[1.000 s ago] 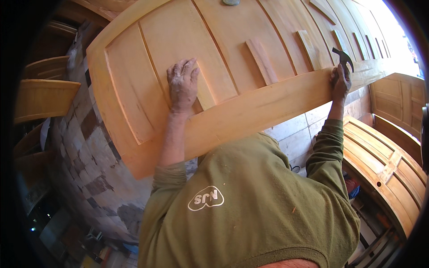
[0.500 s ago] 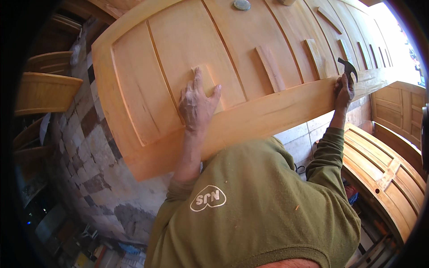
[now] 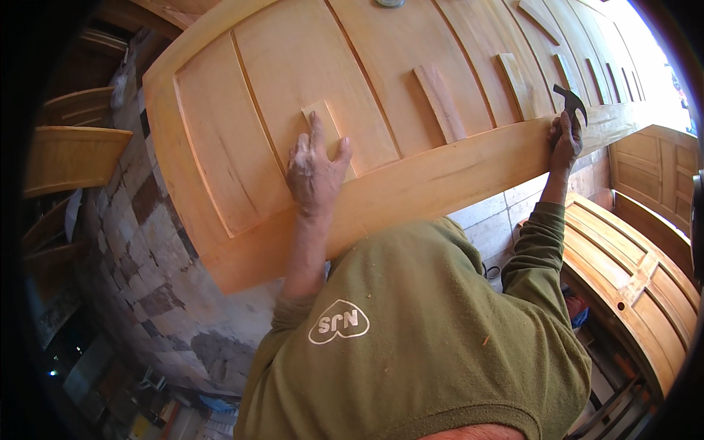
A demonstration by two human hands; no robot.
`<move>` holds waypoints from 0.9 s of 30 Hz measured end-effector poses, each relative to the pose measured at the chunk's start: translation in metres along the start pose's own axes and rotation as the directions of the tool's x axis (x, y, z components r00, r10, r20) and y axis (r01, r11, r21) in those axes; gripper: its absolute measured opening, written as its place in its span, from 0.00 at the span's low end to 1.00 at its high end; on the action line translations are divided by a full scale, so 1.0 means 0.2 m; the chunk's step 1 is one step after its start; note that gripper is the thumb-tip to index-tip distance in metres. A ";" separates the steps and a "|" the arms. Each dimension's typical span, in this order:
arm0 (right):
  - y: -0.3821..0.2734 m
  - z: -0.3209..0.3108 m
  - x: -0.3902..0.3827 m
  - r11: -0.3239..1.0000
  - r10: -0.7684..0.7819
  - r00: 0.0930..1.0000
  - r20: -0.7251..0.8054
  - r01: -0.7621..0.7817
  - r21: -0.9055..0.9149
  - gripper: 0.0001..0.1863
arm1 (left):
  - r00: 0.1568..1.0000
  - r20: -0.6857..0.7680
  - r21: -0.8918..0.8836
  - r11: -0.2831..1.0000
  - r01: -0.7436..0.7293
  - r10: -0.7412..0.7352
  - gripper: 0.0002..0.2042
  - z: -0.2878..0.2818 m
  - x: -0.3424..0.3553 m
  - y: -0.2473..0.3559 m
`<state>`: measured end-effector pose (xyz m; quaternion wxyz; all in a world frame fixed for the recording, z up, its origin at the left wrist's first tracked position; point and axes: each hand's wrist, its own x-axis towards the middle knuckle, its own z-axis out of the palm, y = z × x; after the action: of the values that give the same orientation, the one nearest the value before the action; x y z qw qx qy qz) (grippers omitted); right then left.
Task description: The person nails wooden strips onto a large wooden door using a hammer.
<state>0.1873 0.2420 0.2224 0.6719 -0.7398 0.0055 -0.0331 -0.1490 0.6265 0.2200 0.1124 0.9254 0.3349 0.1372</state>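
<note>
Across a large pale wooden panelled door (image 3: 286,66) lie several short wooden strips. My left hand (image 3: 314,172) rests on one light strip (image 3: 328,126) near the door's left end. Its index finger is stretched along the strip and the thumb is spread to the right; part of the strip is hidden under the hand. Farther right, my right hand (image 3: 565,143) is closed round the handle of a claw hammer (image 3: 571,101). The dark hammer head points up, above the door's near edge. Beyond my left hand, a pinkish strip (image 3: 440,104) lies flat.
A round lid-like thing (image 3: 389,3) sits on the door at the top edge. More strips (image 3: 519,86) lie toward the right. Another panelled door (image 3: 631,271) lies low at the right, and curved wooden pieces (image 3: 73,158) stand at the left above the tiled floor (image 3: 158,249).
My left index fingertip has drawn back slightly from the strip's far end, baring more of it. The hammer stays in my right hand, nearly in place. The whole view has shifted a little.
</note>
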 end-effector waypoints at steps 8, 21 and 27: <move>0.05 -0.05 0.04 0.999 -0.029 0.999 0.025 0.030 -0.024 0.09 | 0.996 0.037 -0.333 0.939 0.087 -0.079 0.24 -0.13 0.20 -0.15; 0.02 -0.01 0.01 0.999 -0.028 1.000 -0.003 0.028 -0.031 0.09 | 0.941 -0.283 -0.156 0.959 -0.237 0.186 0.05 0.11 0.32 -0.10; 0.04 -0.06 0.03 1.000 -0.001 1.000 0.011 0.001 -0.004 0.09 | 0.948 -0.275 -0.263 0.935 -0.236 0.162 0.08 0.08 0.34 -0.17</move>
<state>0.1935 0.2298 0.2156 0.6703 -0.7415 0.0014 -0.0292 -0.1129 0.6944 0.2067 0.1905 0.9032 0.2262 0.3110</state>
